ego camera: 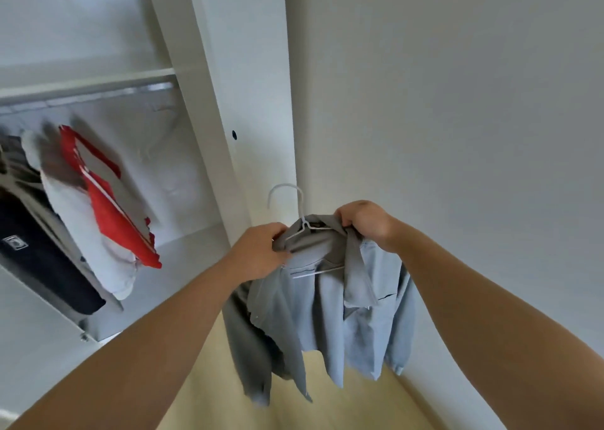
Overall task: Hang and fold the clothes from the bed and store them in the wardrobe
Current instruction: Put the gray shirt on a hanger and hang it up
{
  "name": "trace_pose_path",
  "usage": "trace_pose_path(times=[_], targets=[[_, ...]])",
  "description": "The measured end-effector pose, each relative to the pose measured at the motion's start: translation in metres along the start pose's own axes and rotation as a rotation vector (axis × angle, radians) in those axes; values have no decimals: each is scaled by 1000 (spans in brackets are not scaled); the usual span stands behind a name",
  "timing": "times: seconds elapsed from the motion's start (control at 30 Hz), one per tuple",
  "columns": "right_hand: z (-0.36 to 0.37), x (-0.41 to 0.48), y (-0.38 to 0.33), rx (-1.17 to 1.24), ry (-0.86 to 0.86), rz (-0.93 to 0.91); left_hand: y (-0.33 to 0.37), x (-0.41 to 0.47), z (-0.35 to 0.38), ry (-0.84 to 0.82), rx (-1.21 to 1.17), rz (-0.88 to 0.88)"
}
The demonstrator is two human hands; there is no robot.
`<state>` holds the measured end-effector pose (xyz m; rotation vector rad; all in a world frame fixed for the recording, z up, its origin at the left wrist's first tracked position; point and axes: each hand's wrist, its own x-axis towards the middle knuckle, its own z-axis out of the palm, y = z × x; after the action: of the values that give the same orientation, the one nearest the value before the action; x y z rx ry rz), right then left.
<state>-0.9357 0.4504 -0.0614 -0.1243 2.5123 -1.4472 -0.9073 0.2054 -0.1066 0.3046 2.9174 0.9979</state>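
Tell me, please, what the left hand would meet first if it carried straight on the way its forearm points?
Probably the white wardrobe side panel just beyond the left hand, which grips the pale blue denim shirt; depth is uncertain.

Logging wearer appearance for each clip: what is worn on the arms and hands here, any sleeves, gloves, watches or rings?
Nothing shows: both forearms are bare up to the frame edge, with no sleeves in view. The left hand and right hand wear no gloves, and no watch, bracelet or ring is visible.

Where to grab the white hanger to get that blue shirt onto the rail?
Grip the white hanger at the neck just under its hook, coming from above. The hook stands clear over the blue shirt; the shoulders are buried under collar cloth that the left hand and right hand pinch.
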Motion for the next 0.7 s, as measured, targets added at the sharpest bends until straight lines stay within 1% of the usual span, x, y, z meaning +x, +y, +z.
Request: trace_pose_path(times=[0.03, 0.1, 0.17, 0.27, 0.37, 0.5, 0.53, 0.6, 0.63, 0.7], targets=[[5, 4, -4, -30, -44, -17, -6, -3, 0, 62, 50, -18], [17, 10, -13, -88, -145, -58, -18, -8, -4, 180, -3, -83], [28, 14, -24, -122, -234, -90, -27, -15, -12, 228, -60, -107], [45, 21, -38, -127, -306, -108, -36, -31, -25, 309, -48, -149], [68, 29, -46, -182, -283, -141, -46, -46, -38, 430, -62, -203], [110, 31, -54, -399, -106, -301, -62, -63, -57, 506, -5, -311], [121, 28, -58, -394, -86, -303, -65, -67, -61, 522, 14, -332], [141, 24, -65, -338, -97, -264, -73, -74, -69, 564, 38, -366], [151, 23, -69, -278, -113, -228, -78, -79, -74, 583, 45, -378], [163, 21, -75, -46, -148, -107, -87, -87, -84, 605, 63, -396]])
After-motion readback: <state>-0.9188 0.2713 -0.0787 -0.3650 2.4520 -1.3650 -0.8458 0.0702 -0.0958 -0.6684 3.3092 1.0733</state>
